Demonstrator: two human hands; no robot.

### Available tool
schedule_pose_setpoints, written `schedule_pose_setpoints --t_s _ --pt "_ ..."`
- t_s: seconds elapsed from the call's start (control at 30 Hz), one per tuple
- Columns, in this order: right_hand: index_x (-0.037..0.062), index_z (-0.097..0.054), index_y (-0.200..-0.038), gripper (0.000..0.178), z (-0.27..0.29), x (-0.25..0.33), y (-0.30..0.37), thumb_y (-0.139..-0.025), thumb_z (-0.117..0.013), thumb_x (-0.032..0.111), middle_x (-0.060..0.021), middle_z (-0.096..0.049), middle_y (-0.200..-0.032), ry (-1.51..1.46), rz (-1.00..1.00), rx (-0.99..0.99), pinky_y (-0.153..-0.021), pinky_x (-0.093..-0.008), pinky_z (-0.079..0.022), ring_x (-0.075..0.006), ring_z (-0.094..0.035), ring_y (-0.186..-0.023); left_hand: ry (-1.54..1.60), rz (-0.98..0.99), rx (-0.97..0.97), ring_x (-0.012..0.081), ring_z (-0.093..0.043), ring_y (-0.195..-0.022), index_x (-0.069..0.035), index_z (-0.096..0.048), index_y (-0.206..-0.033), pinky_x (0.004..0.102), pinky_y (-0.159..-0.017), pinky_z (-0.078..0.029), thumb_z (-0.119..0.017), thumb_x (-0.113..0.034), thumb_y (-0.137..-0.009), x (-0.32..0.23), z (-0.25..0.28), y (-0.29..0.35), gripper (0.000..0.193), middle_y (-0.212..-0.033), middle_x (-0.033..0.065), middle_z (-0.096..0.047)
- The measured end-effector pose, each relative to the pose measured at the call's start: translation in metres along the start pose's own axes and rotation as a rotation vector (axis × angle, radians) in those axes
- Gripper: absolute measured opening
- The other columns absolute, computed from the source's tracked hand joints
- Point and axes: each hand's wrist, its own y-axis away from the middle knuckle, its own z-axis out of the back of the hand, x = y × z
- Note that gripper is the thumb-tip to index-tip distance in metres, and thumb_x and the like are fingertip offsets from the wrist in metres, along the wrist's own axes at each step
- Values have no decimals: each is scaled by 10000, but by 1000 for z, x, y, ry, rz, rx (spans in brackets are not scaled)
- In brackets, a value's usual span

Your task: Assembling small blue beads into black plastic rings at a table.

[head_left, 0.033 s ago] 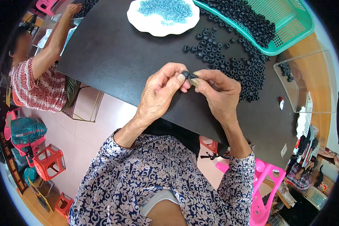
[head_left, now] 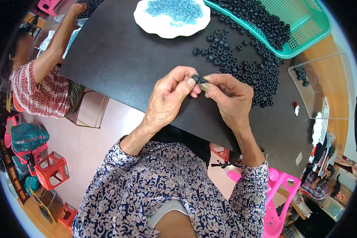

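Note:
Over the near part of the dark table, my left hand (head_left: 168, 95) pinches a small black ring-shaped part (head_left: 196, 78) between thumb and fingers. My right hand (head_left: 231, 93) meets it from the other side, its thumb and forefinger pressed together at the part's edge. A dark bit shows between those right fingertips, too small to name. Just beyond my hands lie many loose black ring-shaped parts (head_left: 223, 53), spread over the table. Farther off, a white scalloped plate (head_left: 162, 32) holds a heap of small clear bluish pieces (head_left: 178, 11).
A green plastic basket (head_left: 305, 43) with more black parts stands at the far right. Beside it is a clear plastic box (head_left: 325, 89). A small red-and-white tube (head_left: 296, 108) lies on the table (head_left: 119, 59). Another person (head_left: 43, 83) works at the left; red stools (head_left: 51, 170) stand behind.

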Motion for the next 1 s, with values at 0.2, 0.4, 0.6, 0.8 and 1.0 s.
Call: schedule_pose_setpoints --t_s 0.2,0.4,0.6,0.8,1.0 --pt "-31 -687 -981 157 -3 2 1 -824 -699 -35 -35 -681 -857 22 -13 30 -653 -186 -484 -67 -601 -739 -16 -28 -3 96 -565 -789 21 -563 -1071 238 -748 -475 -506 -164 -999 5 1 2 206 -845 33 -603" --pt "-29 -688 -974 148 -4 1 2 -827 -703 -25 -27 -676 -842 25 -15 33 -626 -180 -461 -54 -582 -724 -52 -65 0 88 -558 -797 18 -558 -1075 233 -746 -472 -505 -166 -1001 5 1 4 205 -846 26 -594" --pt "-6 -703 -926 106 -4 -2 1 -823 -717 12 -12 -687 -781 -18 -28 10 -608 -168 -462 -38 -601 -696 -80 -66 10 83 -556 -806 14 -554 -1076 227 -746 -472 -509 -151 -997 5 1 3 188 -860 21 -586" --pt "-5 -699 -914 96 -1 2 -2 -821 -716 11 -17 -693 -777 33 -40 13 -606 -178 -474 -43 -614 -692 -160 -88 23 82 -568 -811 16 -552 -1073 229 -739 -482 -498 -126 -997 4 -1 0 170 -868 16 -580" --pt "-22 -681 -939 153 2 10 -4 -795 -735 -22 -12 -675 -828 273 96 51 -649 -184 -469 -50 -591 -728 -143 -73 23 81 -570 -808 18 -551 -1065 230 -735 -485 -493 -116 -996 5 -1 1 162 -867 16 -579"
